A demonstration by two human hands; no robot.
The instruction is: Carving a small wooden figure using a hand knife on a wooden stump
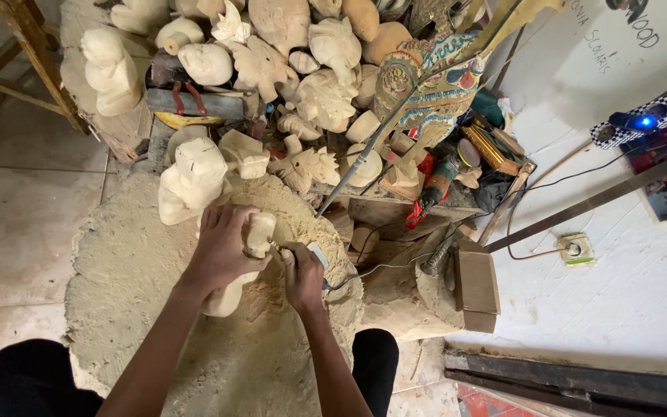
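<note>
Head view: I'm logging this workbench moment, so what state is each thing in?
Left hand: clasped over the carving, steadying it.
Right hand: closed around the tool.
Carving: pale unpainted wood, held on the block.
Tool: in the right hand's grip, tip at the carving, cable attached.
Block: coated in sawdust.
Carved figures: unpainted, piled together.
Painted piece: coloured, leaning on the pile.

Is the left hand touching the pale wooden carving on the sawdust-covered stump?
Touching. The head view shows the left hand wrapped over the pale wooden carving, fingers pressed on its surface with no gap.
</note>
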